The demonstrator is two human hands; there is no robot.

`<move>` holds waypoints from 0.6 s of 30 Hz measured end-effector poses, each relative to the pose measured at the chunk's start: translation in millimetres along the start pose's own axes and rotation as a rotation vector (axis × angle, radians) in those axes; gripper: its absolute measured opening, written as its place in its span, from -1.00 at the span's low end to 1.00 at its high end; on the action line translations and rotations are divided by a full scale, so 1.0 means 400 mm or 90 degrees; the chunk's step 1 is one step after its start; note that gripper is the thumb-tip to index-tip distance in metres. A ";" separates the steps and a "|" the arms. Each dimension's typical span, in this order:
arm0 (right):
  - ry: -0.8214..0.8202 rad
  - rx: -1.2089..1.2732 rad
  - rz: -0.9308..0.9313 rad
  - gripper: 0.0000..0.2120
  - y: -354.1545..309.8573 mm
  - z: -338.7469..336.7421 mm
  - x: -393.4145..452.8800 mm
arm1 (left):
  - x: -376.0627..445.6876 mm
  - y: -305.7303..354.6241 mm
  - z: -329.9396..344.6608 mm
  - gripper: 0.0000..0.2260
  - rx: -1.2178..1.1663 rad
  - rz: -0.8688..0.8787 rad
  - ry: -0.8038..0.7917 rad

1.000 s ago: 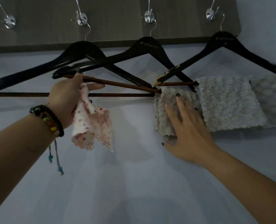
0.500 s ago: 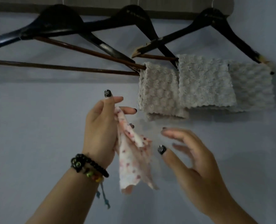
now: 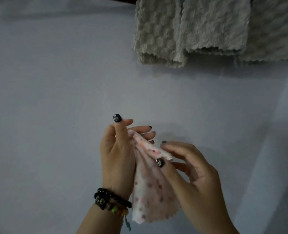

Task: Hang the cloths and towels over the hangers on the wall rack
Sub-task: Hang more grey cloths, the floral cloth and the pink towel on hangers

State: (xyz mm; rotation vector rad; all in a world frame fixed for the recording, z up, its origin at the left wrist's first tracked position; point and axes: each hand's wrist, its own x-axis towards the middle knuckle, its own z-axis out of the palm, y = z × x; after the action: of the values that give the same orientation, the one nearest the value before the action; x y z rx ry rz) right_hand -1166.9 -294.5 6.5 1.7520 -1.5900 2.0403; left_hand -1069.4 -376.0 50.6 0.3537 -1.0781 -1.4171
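Head view is showing the left hand (image 3: pixel 118 154) holding a thin, floppy spotted cloth (image 3: pixel 150 188) low against the wall while the right hand (image 3: pixel 190 173) is pinching its top edge, probably the best spot for spreading it.

Both forearms rise from the lower edge, wrists close together. The left hand (image 3: pixel 118 156) is upright, back toward the viewer, thumb raised, the 4 fingers (image 3: pixel 144 129) fanned out to the right and pinching the top of the cloth (image 3: pixel 152 191). Beaded bracelets (image 3: pixel 112 202) circle that wrist. The right hand (image 3: pixel 190 168) comes in from the right, its thumb and forefinger nipping the cloth's upper edge, other fingers loosely curved.
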 end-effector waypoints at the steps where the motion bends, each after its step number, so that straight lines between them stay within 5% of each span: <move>1: -0.002 -0.017 -0.003 -0.86 0.007 -0.009 -0.008 | -0.020 -0.012 -0.002 -0.64 0.011 -0.009 -0.007; 4: -0.002 0.013 0.069 -0.94 0.027 -0.035 -0.040 | -0.076 -0.044 -0.026 -0.57 0.095 0.015 -0.040; 6: 0.045 0.023 0.108 -0.88 0.037 -0.054 -0.059 | -0.106 -0.063 -0.064 -0.56 0.278 0.075 -0.089; 10: 0.098 -0.055 0.131 -0.89 0.027 -0.083 -0.084 | -0.173 -0.073 -0.137 -0.72 0.527 0.079 -0.190; 18: 0.118 -0.106 0.227 -0.83 -0.041 -0.065 -0.173 | -0.272 -0.025 -0.296 -0.83 0.603 -0.084 -0.303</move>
State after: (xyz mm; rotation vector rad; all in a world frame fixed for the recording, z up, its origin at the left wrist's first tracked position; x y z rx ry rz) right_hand -1150.4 -230.3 -30.1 1.2582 -2.0583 2.0550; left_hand -963.8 -325.6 -60.2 0.7900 -2.1355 -1.0310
